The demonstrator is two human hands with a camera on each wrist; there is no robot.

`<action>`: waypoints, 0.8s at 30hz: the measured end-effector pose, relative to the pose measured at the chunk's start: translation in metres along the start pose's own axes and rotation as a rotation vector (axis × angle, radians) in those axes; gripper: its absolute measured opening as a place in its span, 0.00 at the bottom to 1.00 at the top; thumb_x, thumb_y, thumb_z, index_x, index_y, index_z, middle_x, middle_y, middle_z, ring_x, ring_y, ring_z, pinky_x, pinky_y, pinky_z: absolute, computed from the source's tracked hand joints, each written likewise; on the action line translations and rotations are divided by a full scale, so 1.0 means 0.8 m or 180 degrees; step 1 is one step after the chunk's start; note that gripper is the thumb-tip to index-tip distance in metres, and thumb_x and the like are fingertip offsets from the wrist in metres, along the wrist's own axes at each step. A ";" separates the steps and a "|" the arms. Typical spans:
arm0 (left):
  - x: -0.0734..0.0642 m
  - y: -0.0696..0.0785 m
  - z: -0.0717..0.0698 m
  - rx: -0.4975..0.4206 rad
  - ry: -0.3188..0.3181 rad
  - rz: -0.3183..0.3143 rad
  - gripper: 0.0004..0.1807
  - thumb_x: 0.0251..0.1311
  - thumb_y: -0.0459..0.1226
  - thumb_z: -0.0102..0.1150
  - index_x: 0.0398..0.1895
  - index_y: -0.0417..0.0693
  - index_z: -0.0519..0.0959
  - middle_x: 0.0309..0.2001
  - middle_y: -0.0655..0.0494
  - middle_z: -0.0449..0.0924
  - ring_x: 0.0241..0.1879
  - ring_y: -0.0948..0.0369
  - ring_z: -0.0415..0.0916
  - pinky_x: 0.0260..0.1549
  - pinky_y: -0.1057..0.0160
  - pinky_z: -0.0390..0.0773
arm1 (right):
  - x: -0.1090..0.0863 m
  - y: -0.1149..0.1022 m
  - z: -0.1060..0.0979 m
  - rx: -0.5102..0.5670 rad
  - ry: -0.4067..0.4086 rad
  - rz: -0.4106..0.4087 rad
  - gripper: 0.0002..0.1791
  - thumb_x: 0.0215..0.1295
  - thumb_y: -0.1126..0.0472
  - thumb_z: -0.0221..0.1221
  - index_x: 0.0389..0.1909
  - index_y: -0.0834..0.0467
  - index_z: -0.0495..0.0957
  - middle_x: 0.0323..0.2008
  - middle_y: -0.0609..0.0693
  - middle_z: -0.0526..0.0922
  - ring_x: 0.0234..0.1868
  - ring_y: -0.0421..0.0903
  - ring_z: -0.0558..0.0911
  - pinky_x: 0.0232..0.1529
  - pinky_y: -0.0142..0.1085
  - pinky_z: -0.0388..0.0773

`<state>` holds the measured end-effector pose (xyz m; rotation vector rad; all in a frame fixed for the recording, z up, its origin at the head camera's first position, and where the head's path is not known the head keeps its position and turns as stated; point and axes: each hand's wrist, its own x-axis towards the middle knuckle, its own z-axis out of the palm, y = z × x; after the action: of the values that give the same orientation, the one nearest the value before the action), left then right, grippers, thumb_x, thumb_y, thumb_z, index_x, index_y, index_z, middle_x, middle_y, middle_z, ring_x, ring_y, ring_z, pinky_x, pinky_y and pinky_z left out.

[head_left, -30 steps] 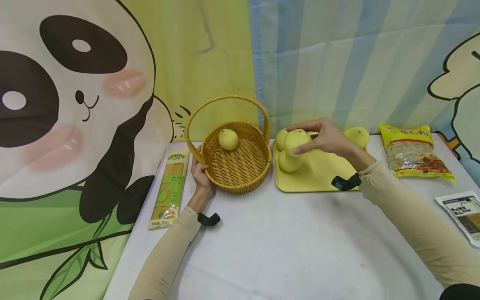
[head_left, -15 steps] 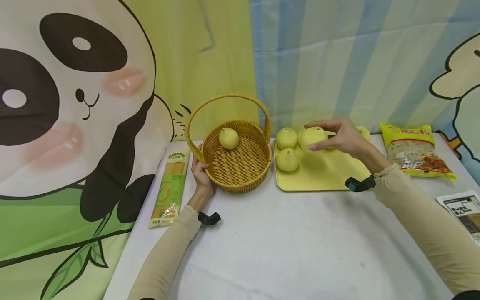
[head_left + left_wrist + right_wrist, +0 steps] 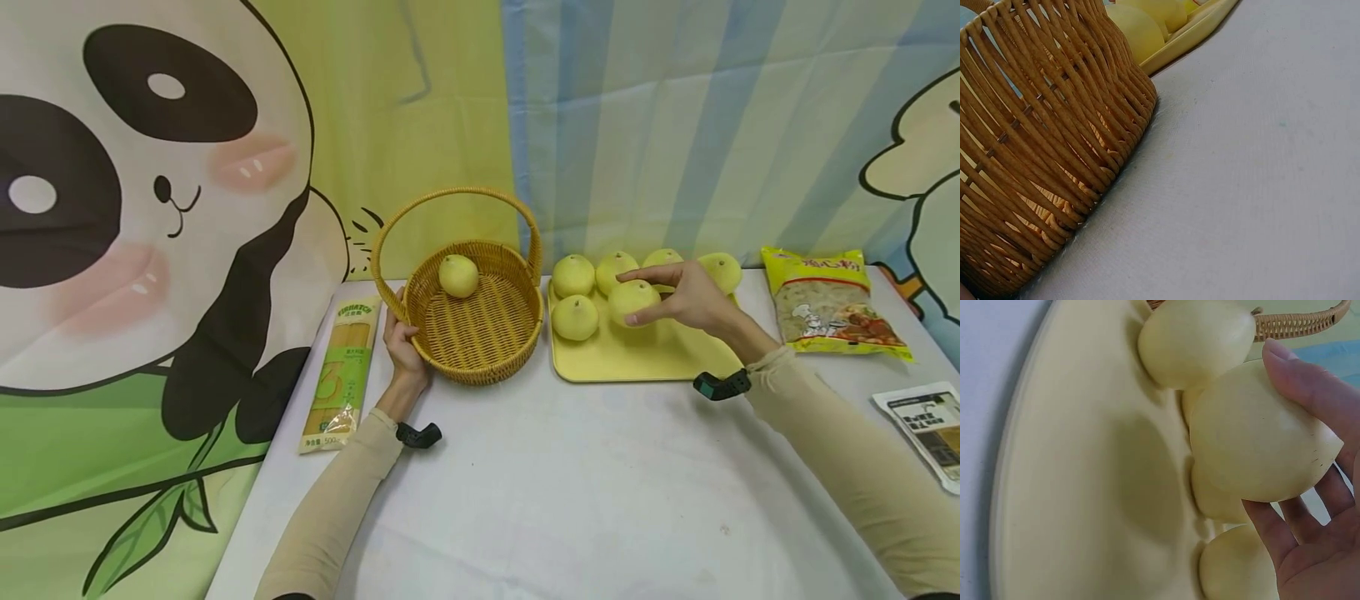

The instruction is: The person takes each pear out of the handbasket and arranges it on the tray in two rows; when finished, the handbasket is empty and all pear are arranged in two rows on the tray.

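Note:
In the head view my right hand (image 3: 693,298) holds a pale yellow pear (image 3: 632,302) between thumb and fingers, over the yellow tray (image 3: 637,362). The right wrist view shows this pear (image 3: 1260,431) above the tray, its shadow falling on the tray floor. Several other pears stand along the tray's back, and one more pear (image 3: 575,318) sits at its front left. My left hand (image 3: 405,346) grips the left side of the wicker basket (image 3: 480,367), thumb near the handle's foot. Inside the basket lies a single pear (image 3: 458,276). Only the basket's woven side (image 3: 1054,125) shows large in the left wrist view.
A spaghetti packet (image 3: 341,375) lies left of the basket. Right of the tray are a yellow food bag (image 3: 832,304) and a flat white-and-black packet (image 3: 926,429). Behind the white table (image 3: 540,483) hangs a printed cloth (image 3: 645,125) with a panda.
My right hand has carried the pear rightward from above the left pears, then a little nearer to me over the tray. The left hand and basket stay put.

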<state>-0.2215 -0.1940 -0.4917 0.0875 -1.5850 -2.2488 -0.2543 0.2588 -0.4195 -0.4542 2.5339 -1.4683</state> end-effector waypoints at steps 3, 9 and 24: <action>0.001 0.000 0.000 -0.0014 -0.0007 -0.0008 0.45 0.54 0.30 0.35 0.82 0.47 0.62 0.78 0.50 0.65 0.79 0.44 0.59 0.77 0.41 0.57 | -0.002 0.007 0.003 0.0028 -0.0007 0.0033 0.38 0.47 0.53 0.84 0.64 0.49 0.85 0.68 0.52 0.82 0.77 0.58 0.71 0.72 0.59 0.69; -0.001 0.000 0.001 0.0026 0.0040 -0.0017 0.45 0.53 0.32 0.36 0.81 0.53 0.66 0.79 0.53 0.65 0.80 0.45 0.59 0.77 0.42 0.56 | -0.004 0.019 0.015 -0.0044 0.0007 0.0129 0.39 0.46 0.53 0.84 0.64 0.48 0.85 0.66 0.50 0.84 0.75 0.53 0.74 0.68 0.50 0.72; 0.000 -0.002 -0.003 0.0070 0.0046 -0.0026 0.45 0.53 0.33 0.37 0.81 0.53 0.65 0.78 0.55 0.66 0.78 0.48 0.62 0.75 0.45 0.59 | 0.000 0.030 0.027 0.0135 -0.0099 0.0007 0.40 0.52 0.55 0.82 0.68 0.51 0.81 0.71 0.52 0.80 0.78 0.62 0.69 0.75 0.62 0.64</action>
<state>-0.2215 -0.1956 -0.4938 0.1160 -1.6048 -2.2322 -0.2522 0.2521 -0.4513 -0.4638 2.4736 -1.4990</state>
